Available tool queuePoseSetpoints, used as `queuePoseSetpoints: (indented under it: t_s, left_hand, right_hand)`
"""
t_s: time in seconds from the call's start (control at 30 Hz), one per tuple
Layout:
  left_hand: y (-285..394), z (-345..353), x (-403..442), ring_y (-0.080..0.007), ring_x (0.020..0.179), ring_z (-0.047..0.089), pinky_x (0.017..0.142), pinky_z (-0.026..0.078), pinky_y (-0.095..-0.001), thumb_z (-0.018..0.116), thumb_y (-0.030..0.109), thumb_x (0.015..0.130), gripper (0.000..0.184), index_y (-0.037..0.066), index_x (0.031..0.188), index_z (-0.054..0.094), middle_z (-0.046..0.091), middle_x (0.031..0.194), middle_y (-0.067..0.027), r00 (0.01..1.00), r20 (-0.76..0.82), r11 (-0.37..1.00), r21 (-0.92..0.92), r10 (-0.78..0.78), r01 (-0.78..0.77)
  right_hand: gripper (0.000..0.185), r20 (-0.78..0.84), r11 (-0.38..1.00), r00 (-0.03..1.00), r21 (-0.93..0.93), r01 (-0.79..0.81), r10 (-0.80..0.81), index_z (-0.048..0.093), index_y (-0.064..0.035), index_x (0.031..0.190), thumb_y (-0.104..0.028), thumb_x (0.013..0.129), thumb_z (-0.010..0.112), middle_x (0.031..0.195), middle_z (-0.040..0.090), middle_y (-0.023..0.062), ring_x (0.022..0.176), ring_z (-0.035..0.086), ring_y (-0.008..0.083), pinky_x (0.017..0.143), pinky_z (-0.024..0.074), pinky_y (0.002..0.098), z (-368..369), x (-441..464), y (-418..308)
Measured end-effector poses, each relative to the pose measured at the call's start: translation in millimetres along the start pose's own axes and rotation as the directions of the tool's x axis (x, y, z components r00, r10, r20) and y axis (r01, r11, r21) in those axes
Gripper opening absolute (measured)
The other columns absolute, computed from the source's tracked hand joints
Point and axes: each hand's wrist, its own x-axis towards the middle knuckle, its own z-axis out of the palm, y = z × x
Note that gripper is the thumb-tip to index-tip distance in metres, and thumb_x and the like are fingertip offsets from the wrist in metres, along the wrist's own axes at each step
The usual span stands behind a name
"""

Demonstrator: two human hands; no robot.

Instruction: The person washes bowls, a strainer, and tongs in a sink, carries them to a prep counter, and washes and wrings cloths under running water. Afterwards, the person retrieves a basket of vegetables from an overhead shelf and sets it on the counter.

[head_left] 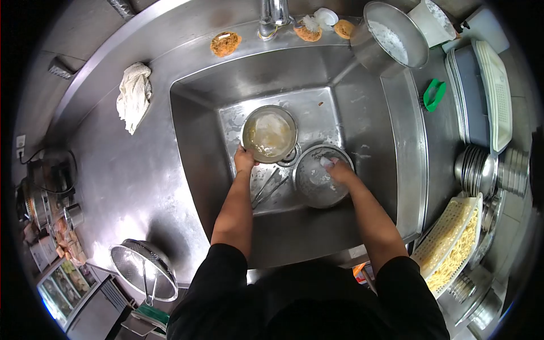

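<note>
In the sink [362, 147], my left hand [245, 160] grips the near-left edge of a round metal bowl [247, 127] with cloudy, yellowish, foamy liquid in it. My right hand [340, 171] is closed around a small whitish item [326, 162], whose kind I cannot make out. That hand is over a second round metal vessel [317, 190], which looks wet inside. A ring-shaped metal piece [290, 157] shows between the two vessels. Long thin metal utensils [269, 188], perhaps tongs, lie on the sink floor nearby.
A faucet [274, 20] stands behind the sink, with orange scrubbers [225, 43] on the ledge. A cloth [135, 97] and a strainer [144, 269] are at left. A large pot [416, 42], green brush [434, 95], stacked bowls [476, 170] and a noodle basket [447, 238] line the right.
</note>
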Motion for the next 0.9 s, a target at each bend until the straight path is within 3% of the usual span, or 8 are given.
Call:
queuePoseSetpoints:
  t_s: [0.07, 0.1, 0.17, 0.3, 0.63, 0.73, 0.8, 0.9]
  left_hand:
    - [12, -2, -5, -0.0207, 0.055, 0.066, 0.044, 0.053, -0.032, 0.05, 0.011, 0.088, 0.045, 0.014, 0.133, 0.049, 0.069, 0.088, -0.0132, 0.995, -0.044, 0.946, 0.317, 0.089, -0.07]
    - [20, -3, -10, -0.025, 0.065, 0.068, 0.056, 0.054, -0.0389, 0.052, 0.012, 0.089, 0.052, 0.023, 0.139, 0.044, 0.069, 0.087, -0.0141, 0.999, -0.041, 0.917, 0.399, 0.034, -0.014]
    - [13, -3, -9, -0.0289, 0.072, 0.068, 0.064, 0.054, -0.0415, 0.054, 0.013, 0.088, 0.054, 0.025, 0.14, 0.042, 0.069, 0.089, -0.0149, 0.987, -0.058, 0.875, 0.474, 0.147, -0.102]
    - [33, -2, -33, -0.0372, 0.09, 0.064, 0.083, 0.049, -0.0466, 0.057, 0.015, 0.087, 0.061, 0.03, 0.143, 0.037, 0.068, 0.093, -0.0167, 0.939, -0.05, 0.742, 0.627, 0.342, -0.237]
    - [50, -5, -44, -0.0379, 0.089, 0.064, 0.081, 0.05, -0.0474, 0.056, 0.011, 0.087, 0.065, 0.033, 0.144, 0.034, 0.066, 0.092, -0.019, 0.895, 0.024, 0.633, 0.699, 0.444, -0.333]
    - [60, -6, -54, -0.0383, 0.088, 0.064, 0.08, 0.051, -0.0473, 0.055, 0.009, 0.086, 0.068, 0.034, 0.144, 0.033, 0.064, 0.101, -0.018, 0.841, 0.092, 0.535, 0.734, 0.533, -0.419]
    - [67, -5, -66, -0.0385, 0.099, 0.061, 0.086, 0.049, -0.0474, 0.05, 0.008, 0.089, 0.066, 0.038, 0.145, 0.029, 0.058, 0.119, -0.0186, 0.904, 0.147, 0.499, 0.792, 0.402, -0.351]
    - [66, -5, -74, -0.0382, 0.092, 0.064, 0.081, 0.053, -0.0458, 0.051, 0.003, 0.083, 0.075, 0.04, 0.144, 0.029, 0.053, 0.126, -0.0179, 0.816, 0.237, 0.367, 0.803, 0.527, -0.47]
  right_hand:
    - [0.059, -0.048, 0.997, 0.996, -0.033, 0.069, -0.071, 0.05, -0.003, 0.131, -0.044, 0.088, 0.057, 0.113, 0.064, 0.02, 0.099, 0.063, 0.0324, 0.086, 0.0481, 0.0392, -1, 1, -1]
    - [0.059, -0.05, 0.997, 0.996, -0.034, 0.072, -0.074, 0.05, -0.003, 0.131, -0.044, 0.088, 0.057, 0.113, 0.064, 0.02, 0.099, 0.063, 0.0324, 0.086, 0.0481, 0.0392, -4, -1, -4]
    - [0.056, 0.027, 0.999, 0.999, 0.007, 0.047, -0.047, 0.052, -0.0098, 0.131, -0.047, 0.089, 0.051, 0.125, 0.057, 0.0207, 0.116, 0.055, 0.0362, 0.098, 0.0424, 0.0413, -8, -6, -10]
    - [0.056, 0.01, 0.998, 0.998, -0.025, 0.06, -0.06, 0.054, -0.0084, 0.129, -0.047, 0.089, 0.051, 0.122, 0.059, 0.0205, 0.114, 0.056, 0.0355, 0.096, 0.0432, 0.0411, -21, -26, -28]
    - [0.058, -0.003, 0.994, 0.995, -0.031, 0.102, -0.103, 0.053, -0.0063, 0.129, -0.049, 0.09, 0.051, 0.12, 0.06, 0.0217, 0.112, 0.057, 0.0362, 0.095, 0.0439, 0.0413, -29, -41, -31]
    - [0.06, 0.012, 0.995, 0.995, -0.017, 0.101, -0.1, 0.051, -0.005, 0.131, -0.047, 0.089, 0.054, 0.122, 0.06, 0.0215, 0.114, 0.056, 0.0351, 0.096, 0.0435, 0.0393, -29, -41, -33]
    - [0.062, 0.016, 0.996, 0.996, -0.015, 0.086, -0.086, 0.049, -0.0039, 0.133, -0.046, 0.088, 0.057, 0.123, 0.059, 0.0211, 0.115, 0.056, 0.0337, 0.097, 0.0433, 0.0374, -30, -43, -38]
    - [0.062, 0.036, 0.995, 0.994, -0.013, 0.1, -0.099, 0.049, -0.0041, 0.133, -0.046, 0.088, 0.057, 0.123, 0.059, 0.0208, 0.115, 0.056, 0.034, 0.097, 0.0431, 0.0377, -33, -49, -43]
